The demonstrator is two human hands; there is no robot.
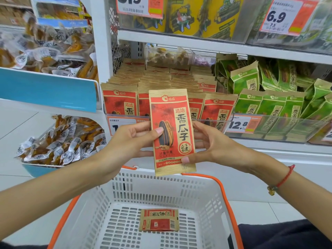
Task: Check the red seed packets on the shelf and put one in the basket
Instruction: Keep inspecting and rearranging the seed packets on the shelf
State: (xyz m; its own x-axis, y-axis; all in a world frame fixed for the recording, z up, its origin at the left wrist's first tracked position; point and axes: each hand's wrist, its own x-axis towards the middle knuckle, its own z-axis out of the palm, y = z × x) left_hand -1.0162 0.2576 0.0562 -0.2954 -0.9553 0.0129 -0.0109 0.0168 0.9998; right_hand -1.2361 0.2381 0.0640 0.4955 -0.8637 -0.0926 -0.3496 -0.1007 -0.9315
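I hold one red seed packet upright in front of the shelf, its printed front facing me. My left hand pinches its left edge, thumb on the front. My right hand grips its right edge, thumb near the lower corner. Rows of the same red seed packets stand on the shelf behind it. Below my hands sits a white basket with orange handles. A red seed packet lies flat on the basket's floor, back side up.
Green seed packets fill the shelf to the right behind a clear rail with price tags. Bins of wrapped snacks stand at the left. Yellow packets sit on the shelf above.
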